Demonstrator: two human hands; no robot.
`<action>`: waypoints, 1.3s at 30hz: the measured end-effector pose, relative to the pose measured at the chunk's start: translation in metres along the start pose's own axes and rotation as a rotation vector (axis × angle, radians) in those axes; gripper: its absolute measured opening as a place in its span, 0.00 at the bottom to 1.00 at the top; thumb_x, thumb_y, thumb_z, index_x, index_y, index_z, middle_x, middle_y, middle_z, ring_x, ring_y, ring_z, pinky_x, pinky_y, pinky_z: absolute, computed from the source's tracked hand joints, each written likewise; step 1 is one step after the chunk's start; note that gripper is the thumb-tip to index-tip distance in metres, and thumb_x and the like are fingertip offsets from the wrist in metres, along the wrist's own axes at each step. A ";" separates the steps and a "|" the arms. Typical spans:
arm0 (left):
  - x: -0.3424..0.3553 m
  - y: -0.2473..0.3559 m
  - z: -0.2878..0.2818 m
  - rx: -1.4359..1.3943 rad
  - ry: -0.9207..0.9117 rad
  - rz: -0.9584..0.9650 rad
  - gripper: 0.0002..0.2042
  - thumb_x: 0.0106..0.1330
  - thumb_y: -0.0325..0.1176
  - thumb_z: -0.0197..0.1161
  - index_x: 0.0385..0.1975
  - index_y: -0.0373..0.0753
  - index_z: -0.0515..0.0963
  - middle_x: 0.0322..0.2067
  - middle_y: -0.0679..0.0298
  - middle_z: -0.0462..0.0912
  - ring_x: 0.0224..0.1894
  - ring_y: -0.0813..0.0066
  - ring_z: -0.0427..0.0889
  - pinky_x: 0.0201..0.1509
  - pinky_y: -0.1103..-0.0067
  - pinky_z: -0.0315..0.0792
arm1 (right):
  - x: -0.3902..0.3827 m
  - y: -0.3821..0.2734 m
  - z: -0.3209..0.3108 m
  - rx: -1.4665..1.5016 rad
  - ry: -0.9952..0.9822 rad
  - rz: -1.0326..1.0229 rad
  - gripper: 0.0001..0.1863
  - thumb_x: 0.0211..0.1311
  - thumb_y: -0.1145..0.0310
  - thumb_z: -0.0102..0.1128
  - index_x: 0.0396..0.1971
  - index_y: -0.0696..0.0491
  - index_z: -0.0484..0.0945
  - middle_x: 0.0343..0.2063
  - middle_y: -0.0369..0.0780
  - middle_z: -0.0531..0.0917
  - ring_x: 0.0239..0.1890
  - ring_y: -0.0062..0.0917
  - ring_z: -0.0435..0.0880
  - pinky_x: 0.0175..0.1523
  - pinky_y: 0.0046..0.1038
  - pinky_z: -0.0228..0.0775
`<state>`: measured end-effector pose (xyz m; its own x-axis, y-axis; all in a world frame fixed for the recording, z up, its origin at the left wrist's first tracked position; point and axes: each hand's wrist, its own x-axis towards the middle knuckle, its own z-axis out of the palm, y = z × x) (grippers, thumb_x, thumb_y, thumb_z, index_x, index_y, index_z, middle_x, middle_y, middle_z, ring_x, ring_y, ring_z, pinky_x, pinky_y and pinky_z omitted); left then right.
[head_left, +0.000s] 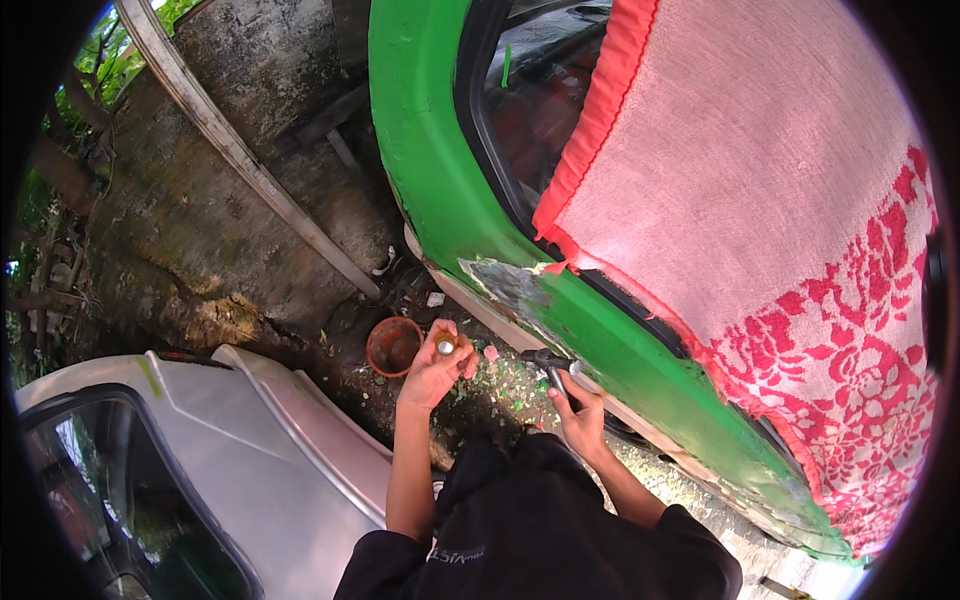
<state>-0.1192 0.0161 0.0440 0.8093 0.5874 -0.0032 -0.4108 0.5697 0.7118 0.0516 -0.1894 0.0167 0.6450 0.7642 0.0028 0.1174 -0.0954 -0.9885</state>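
Observation:
My left hand [432, 372] grips a small brownish object with a round silver end [445, 346], its end turned up toward the camera. My right hand [585, 417] is closed on the dark handle of a hammer [542, 360], its head beside the green vehicle body [435, 140]. The vehicle's lower corner has a scraped grey patch [495, 288] with chipped paint, just above and between my hands.
A pink-and-red patterned cloth [720, 200] drapes over the green vehicle on the right. A silver car [230, 470] stands at lower left. An orange pot [393, 346] sits among debris on the ground. A long metal rail [230, 140] crosses the mossy concrete at upper left.

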 end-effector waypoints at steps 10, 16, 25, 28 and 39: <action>0.025 0.018 -0.054 1.195 0.183 0.140 0.08 0.72 0.34 0.60 0.46 0.42 0.72 0.35 0.69 0.72 0.38 0.77 0.72 0.47 0.77 0.69 | 0.002 -0.005 0.024 0.009 0.138 0.058 0.22 0.68 0.69 0.64 0.58 0.62 0.76 0.32 0.35 0.86 0.32 0.11 0.74 0.39 0.18 0.70; 0.050 0.031 -0.028 0.509 0.065 0.389 0.07 0.72 0.32 0.61 0.40 0.40 0.71 0.36 0.67 0.73 0.43 0.74 0.74 0.57 0.74 0.68 | 0.007 -0.010 0.049 -0.017 0.187 0.024 0.21 0.67 0.69 0.64 0.58 0.61 0.77 0.35 0.35 0.87 0.32 0.11 0.73 0.40 0.18 0.70; 0.087 0.053 -0.021 0.661 -0.061 0.485 0.10 0.68 0.17 0.57 0.44 0.38 0.70 0.40 0.66 0.70 0.48 0.72 0.74 0.60 0.76 0.68 | 0.010 -0.025 0.067 -0.038 0.170 -0.001 0.25 0.69 0.67 0.62 0.62 0.62 0.72 0.35 0.29 0.79 0.33 0.10 0.71 0.38 0.16 0.67; 0.092 0.052 -0.025 0.878 -0.062 0.517 0.08 0.68 0.18 0.59 0.42 0.37 0.72 0.43 0.63 0.71 0.49 0.71 0.76 0.60 0.73 0.69 | 0.010 -0.023 0.072 0.001 0.216 -0.036 0.26 0.69 0.67 0.62 0.62 0.63 0.72 0.35 0.30 0.79 0.33 0.10 0.72 0.38 0.16 0.67; 0.094 0.045 -0.043 0.936 -0.214 0.492 0.20 0.57 0.04 0.49 0.39 0.36 0.79 0.38 0.63 0.72 0.41 0.72 0.81 0.41 0.81 0.81 | 0.010 -0.056 0.077 -0.153 0.200 0.032 0.20 0.69 0.70 0.58 0.57 0.61 0.76 0.28 0.33 0.80 0.28 0.13 0.70 0.32 0.21 0.64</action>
<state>-0.0801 0.1217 0.0456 0.7371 0.4673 0.4882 -0.3004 -0.4206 0.8561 -0.0070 -0.1272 0.0603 0.7848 0.6195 0.0168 0.1980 -0.2249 -0.9541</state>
